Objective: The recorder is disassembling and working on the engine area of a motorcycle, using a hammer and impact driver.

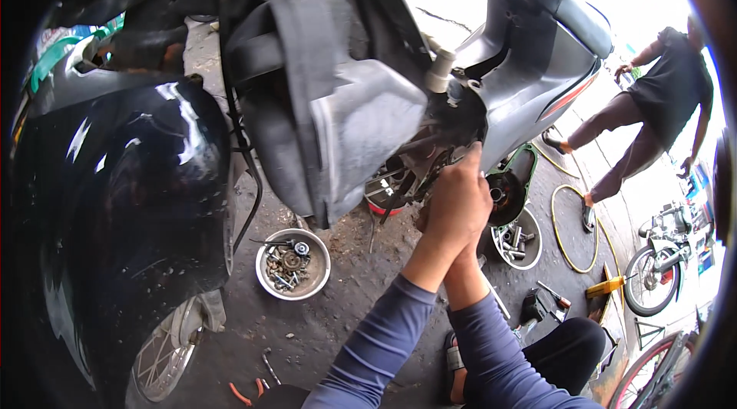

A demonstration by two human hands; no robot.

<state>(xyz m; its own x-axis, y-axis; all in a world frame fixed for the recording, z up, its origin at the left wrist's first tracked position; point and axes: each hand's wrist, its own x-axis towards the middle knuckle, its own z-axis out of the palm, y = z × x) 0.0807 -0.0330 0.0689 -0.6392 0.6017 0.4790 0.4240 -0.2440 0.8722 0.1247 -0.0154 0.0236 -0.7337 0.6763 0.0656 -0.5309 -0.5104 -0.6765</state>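
Observation:
Both my hands reach into the engine area (pixel 437 152) of a partly stripped grey scooter (pixel 522 63). My left hand (pixel 454 202) lies over the right, fingers curled and bunched at the dark engine parts; what they hold is hidden. My right hand (pixel 484 213) is mostly covered by the left, so its fingers do not show. Just right of my hands is a round dark engine part (pixel 507 195) with a green edge. Above them a pale cylindrical fitting (pixel 440 71) stands up from the scooter.
A metal bowl of bolts and small parts (pixel 292 264) sits on the floor at left, a second bowl (pixel 517 238) at right. Black bodywork (pixel 123 194) fills the left. Orange-handled pliers (pixel 247 392), a yellow tool (pixel 606 286) and a yellow hose (pixel 559 217) lie around. A person (pixel 660 102) walks at right.

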